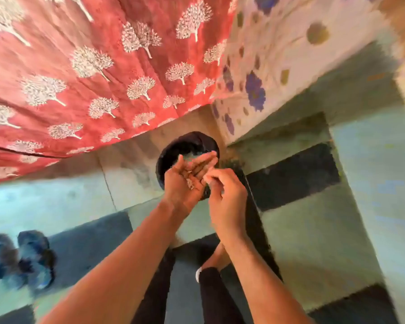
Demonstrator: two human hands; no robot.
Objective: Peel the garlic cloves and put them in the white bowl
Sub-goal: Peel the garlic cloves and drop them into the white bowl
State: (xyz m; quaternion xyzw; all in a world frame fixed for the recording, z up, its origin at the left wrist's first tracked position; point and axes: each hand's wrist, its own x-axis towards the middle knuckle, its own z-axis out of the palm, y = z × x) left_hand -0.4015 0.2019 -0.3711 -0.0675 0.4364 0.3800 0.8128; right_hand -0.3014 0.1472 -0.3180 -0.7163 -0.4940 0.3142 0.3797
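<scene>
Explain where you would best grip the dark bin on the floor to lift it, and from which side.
Grip the dark bin by its open rim at the far edge, reaching down from above: the mouth faces up, and the left hand and right hand cover the near edge.

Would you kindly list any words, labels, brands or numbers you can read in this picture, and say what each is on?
None: no legible text appears anywhere in this view.
The red cloth with white tree prints carries pattern only.
The white cloth with blue flowers carries pattern only.
The round black bin shows no label.
The blue sandals are too blurred for any brand to be made out.
</scene>
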